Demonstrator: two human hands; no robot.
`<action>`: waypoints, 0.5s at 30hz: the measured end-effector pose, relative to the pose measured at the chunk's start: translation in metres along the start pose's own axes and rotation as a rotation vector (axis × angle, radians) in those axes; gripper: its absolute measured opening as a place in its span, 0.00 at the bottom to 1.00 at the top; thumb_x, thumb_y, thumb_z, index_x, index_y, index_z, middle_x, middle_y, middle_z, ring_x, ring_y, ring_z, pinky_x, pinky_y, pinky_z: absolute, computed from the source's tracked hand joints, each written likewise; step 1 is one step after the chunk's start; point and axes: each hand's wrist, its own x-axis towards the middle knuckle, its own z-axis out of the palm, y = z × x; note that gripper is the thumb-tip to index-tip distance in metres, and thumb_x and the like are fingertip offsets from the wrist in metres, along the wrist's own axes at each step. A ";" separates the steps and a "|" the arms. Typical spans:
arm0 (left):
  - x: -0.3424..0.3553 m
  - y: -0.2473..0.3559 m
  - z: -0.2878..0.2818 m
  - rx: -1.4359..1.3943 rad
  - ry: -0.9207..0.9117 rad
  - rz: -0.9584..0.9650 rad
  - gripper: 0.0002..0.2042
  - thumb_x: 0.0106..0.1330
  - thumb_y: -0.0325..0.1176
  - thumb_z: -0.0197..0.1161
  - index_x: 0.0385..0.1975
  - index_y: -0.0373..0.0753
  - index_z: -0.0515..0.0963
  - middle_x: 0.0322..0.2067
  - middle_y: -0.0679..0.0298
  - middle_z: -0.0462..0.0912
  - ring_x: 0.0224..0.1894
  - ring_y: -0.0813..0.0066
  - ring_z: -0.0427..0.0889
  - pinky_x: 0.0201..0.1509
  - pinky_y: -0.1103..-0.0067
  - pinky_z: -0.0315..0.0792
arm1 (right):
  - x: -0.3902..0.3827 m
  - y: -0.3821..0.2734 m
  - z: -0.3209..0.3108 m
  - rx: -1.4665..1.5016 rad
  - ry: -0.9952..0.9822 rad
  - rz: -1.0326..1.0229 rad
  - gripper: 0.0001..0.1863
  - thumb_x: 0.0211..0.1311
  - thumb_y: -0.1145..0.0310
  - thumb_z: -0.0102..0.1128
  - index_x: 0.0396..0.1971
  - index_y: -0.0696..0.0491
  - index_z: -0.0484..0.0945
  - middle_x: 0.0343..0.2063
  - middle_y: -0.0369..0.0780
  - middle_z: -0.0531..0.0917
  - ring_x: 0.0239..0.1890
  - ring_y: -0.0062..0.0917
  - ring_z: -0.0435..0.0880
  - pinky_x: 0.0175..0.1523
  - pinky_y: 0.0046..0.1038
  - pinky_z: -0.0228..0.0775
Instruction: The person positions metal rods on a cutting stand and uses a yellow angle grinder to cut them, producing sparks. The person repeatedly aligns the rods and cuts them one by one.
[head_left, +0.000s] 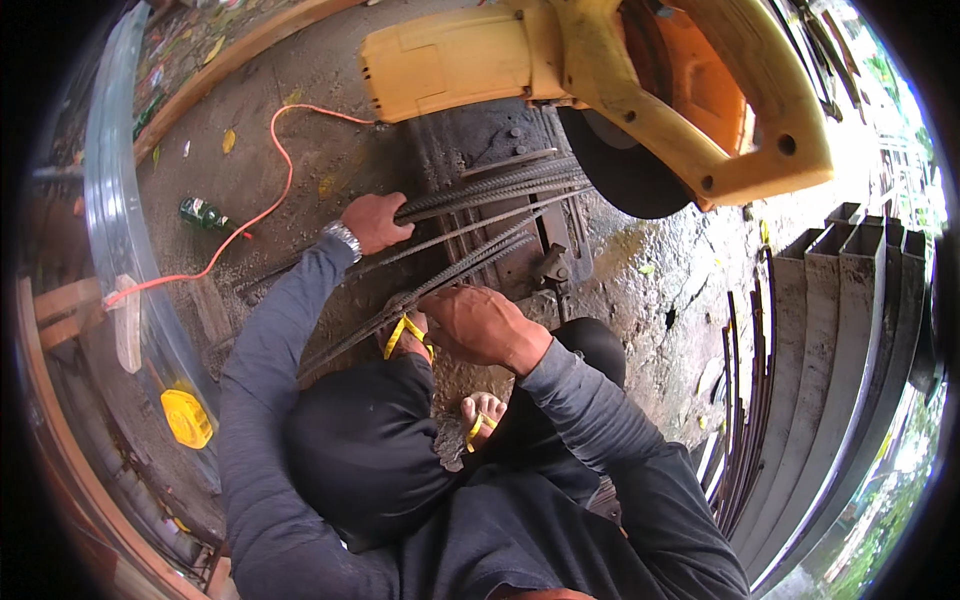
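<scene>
My left hand (376, 222), with a metal watch at the wrist, is closed round the upper bundle of ribbed steel bars (480, 192). Closer to my body, my right hand (487, 325) is closed on a second group of steel bars (490, 250); its fingertips are partly hidden. Both groups slant from lower left to upper right across the metal base (455, 150) of a yellow cut-off saw (450, 62). The saw's black disc (628, 175) hangs beside the bars' far ends. Whether the disc touches any bar, I cannot tell.
An orange cord (290, 180) runs from the saw to the left, past a green bottle (205, 213). A yellow tape measure (187, 418) lies far left by clear sheeting (125, 200). Rectangular metal tubes (805, 330) stand at right. My sandalled foot (482, 412) is below the bars.
</scene>
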 end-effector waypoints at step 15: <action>0.064 0.097 0.038 0.041 0.097 -0.016 0.30 0.67 0.64 0.61 0.41 0.36 0.75 0.35 0.40 0.85 0.39 0.36 0.84 0.40 0.51 0.77 | -0.025 -0.004 -0.031 0.038 0.025 0.090 0.21 0.58 0.62 0.69 0.50 0.55 0.80 0.39 0.50 0.85 0.47 0.46 0.85 0.51 0.45 0.77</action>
